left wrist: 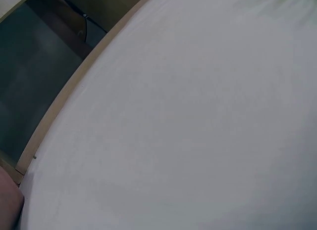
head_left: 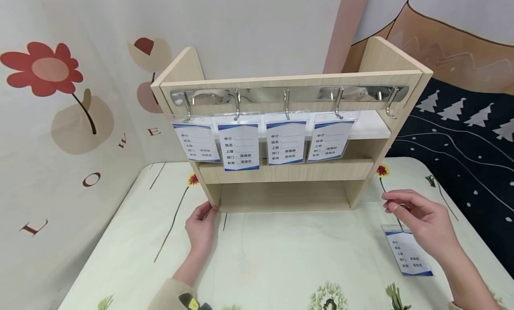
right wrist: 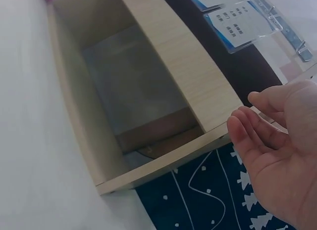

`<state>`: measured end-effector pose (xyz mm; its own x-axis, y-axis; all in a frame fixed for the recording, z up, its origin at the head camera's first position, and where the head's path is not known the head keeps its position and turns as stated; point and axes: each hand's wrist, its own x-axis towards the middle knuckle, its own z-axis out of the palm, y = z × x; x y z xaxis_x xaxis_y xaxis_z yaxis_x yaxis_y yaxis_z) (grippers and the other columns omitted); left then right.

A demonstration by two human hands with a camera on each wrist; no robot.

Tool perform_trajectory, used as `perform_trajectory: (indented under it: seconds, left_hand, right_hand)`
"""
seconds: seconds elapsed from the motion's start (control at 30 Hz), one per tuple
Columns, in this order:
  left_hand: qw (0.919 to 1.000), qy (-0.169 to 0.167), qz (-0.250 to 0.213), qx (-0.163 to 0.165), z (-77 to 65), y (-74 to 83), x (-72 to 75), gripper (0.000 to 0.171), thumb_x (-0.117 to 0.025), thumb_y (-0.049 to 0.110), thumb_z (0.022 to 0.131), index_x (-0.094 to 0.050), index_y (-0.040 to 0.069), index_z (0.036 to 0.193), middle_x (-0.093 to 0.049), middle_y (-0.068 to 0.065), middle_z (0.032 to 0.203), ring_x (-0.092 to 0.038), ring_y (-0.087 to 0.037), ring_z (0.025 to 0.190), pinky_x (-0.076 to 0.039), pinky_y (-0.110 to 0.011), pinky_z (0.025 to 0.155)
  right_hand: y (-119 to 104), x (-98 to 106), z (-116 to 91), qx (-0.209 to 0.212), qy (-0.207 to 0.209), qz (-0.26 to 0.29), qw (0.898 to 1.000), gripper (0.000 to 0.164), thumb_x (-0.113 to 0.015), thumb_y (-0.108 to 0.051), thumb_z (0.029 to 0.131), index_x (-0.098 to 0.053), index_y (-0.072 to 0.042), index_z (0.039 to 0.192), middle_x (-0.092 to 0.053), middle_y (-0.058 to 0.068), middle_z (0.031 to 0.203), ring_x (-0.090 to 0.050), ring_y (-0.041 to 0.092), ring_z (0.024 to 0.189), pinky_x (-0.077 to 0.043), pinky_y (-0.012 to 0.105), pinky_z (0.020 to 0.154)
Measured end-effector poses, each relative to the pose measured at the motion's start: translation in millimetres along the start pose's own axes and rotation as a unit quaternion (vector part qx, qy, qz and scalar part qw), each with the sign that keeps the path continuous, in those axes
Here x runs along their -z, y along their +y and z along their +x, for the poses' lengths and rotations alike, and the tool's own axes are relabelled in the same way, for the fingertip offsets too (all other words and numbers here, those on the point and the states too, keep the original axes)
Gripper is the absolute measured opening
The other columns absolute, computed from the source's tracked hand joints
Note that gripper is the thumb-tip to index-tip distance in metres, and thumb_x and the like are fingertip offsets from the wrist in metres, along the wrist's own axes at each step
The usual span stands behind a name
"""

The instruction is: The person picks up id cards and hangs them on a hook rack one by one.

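A small pale wooden shelf [head_left: 287, 172] stands on the table, with a metal hook rail [head_left: 257, 95] across its upper front. Several clear badge holders [head_left: 286, 140] with white and blue cards hang from the hooks; the rightmost hook [head_left: 391, 104] bears none. My left hand [head_left: 202, 225] holds the shelf's lower left corner with thumb and fingers. Right of the shelf, another badge holder [head_left: 408, 252] lies on the tabletop. Above it hovers my right hand [head_left: 423, 218], fingers loosely bent and nothing visible between them; the right wrist view shows this hand [right wrist: 282, 146] beside the shelf's side panel.
A pale cloth [head_left: 277, 256] printed with flowers covers the table. Behind the table hangs a light curtain [head_left: 257, 29], and a dark blue one [head_left: 462, 158] with white trees hangs at the right. The left wrist view shows mostly tabletop [left wrist: 173, 116].
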<state>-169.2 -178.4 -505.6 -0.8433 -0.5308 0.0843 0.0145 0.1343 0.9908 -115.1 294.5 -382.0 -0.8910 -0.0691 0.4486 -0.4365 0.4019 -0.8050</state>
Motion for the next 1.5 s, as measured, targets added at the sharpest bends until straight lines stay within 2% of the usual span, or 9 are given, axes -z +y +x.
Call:
perform_trajectory:
  seconds: [0.1, 0.53, 0.7, 0.87, 1.1, 1.3, 1.4, 1.5]
  left_hand:
    - [1.0000, -0.001, -0.001, 0.001, 0.1, -0.3, 0.0, 0.026, -0.068, 0.001, 0.096, -0.071, -0.008, 0.120, -0.071, -0.028, 0.120, -0.067, 0.008, 0.085, -0.056, -0.009, 0.078]
    - [1.0000, -0.008, 0.003, 0.002, -0.2, -2.9, 1.7, 0.027, -0.068, 0.003, 0.098, -0.070, -0.007, 0.122, -0.070, -0.028, 0.122, -0.066, 0.010, 0.086, -0.055, -0.008, 0.079]
    - [1.0000, -0.008, 0.002, 0.003, -1.1, -2.2, 2.0, 0.027, -0.067, 0.002, 0.098, -0.070, -0.007, 0.123, -0.070, -0.028, 0.122, -0.066, 0.010, 0.086, -0.055, -0.008, 0.079]
    - [0.9999, -0.011, 0.003, 0.003, -1.2, -2.7, 2.3, 0.027, -0.067, 0.003, 0.098, -0.069, -0.007, 0.123, -0.070, -0.028, 0.123, -0.066, 0.010, 0.086, -0.055, -0.008, 0.079]
    - [0.9999, -0.011, 0.008, 0.005, 0.4, -2.1, 2.1, 0.027, -0.067, 0.003, 0.098, -0.070, -0.006, 0.123, -0.070, -0.027, 0.124, -0.065, 0.010, 0.086, -0.055, -0.008, 0.080]
    - [1.0000, -0.006, -0.002, 0.005, 0.5, -1.6, 0.5, 0.027, -0.068, 0.001, 0.096, -0.070, -0.008, 0.121, -0.070, -0.028, 0.122, -0.066, 0.008, 0.086, -0.056, -0.009, 0.079]
    - [1.0000, -0.007, -0.002, 0.004, 0.4, -1.6, 0.8, 0.027, -0.067, 0.001, 0.097, -0.070, -0.008, 0.122, -0.070, -0.028, 0.123, -0.066, 0.009, 0.086, -0.056, -0.009, 0.079]
    - [0.9999, -0.009, 0.002, 0.006, 0.3, -1.7, 1.5, 0.027, -0.067, 0.002, 0.097, -0.070, -0.007, 0.123, -0.069, -0.028, 0.124, -0.066, 0.010, 0.086, -0.055, -0.009, 0.080]
  right_hand:
    - [0.9, 0.0, -3.6, -0.012, -0.003, -0.035, 0.999, 0.025, -0.060, 0.017, 0.095, -0.067, 0.011, 0.118, -0.072, -0.012, 0.103, -0.067, 0.003, 0.088, -0.056, 0.010, 0.081]
    - [18.8, 5.2, -10.3, -0.040, -0.016, -0.055, 0.998, 0.023, -0.062, 0.012, 0.096, -0.069, 0.006, 0.118, -0.072, -0.016, 0.103, -0.068, -0.001, 0.088, -0.055, 0.009, 0.078]
    - [34.2, 10.7, -11.2, -0.071, -0.014, -0.067, 0.995, 0.023, -0.064, 0.006, 0.098, -0.070, 0.002, 0.119, -0.071, -0.021, 0.102, -0.067, -0.003, 0.089, -0.054, 0.007, 0.078]
    - [54.4, 16.6, -12.8, -0.107, -0.010, -0.095, 0.990, 0.024, -0.069, 0.002, 0.097, -0.069, 0.006, 0.120, -0.069, -0.024, 0.101, -0.063, -0.006, 0.089, -0.051, 0.004, 0.078]
    - [82.1, 25.0, -18.5, -0.127, -0.005, -0.116, 0.985, 0.026, -0.072, 0.003, 0.094, -0.067, 0.010, 0.119, -0.069, -0.023, 0.099, -0.059, -0.009, 0.087, -0.049, 0.002, 0.077]
    - [98.2, 30.4, -22.2, -0.161, -0.019, -0.149, 0.976, 0.029, -0.072, -0.001, 0.095, -0.068, 0.008, 0.123, -0.064, -0.028, 0.098, -0.057, -0.011, 0.085, -0.048, 0.002, 0.073]
    - [103.4, 32.9, -23.4, -0.172, -0.030, -0.162, 0.971, 0.031, -0.072, -0.003, 0.095, -0.068, 0.007, 0.125, -0.066, -0.025, 0.099, -0.056, -0.012, 0.084, -0.048, 0.003, 0.072]
    - [107.4, 35.3, -23.8, -0.176, -0.038, -0.171, 0.969, 0.033, -0.073, -0.003, 0.095, -0.067, 0.006, 0.126, -0.072, -0.009, 0.102, -0.056, -0.014, 0.085, -0.048, 0.003, 0.071]
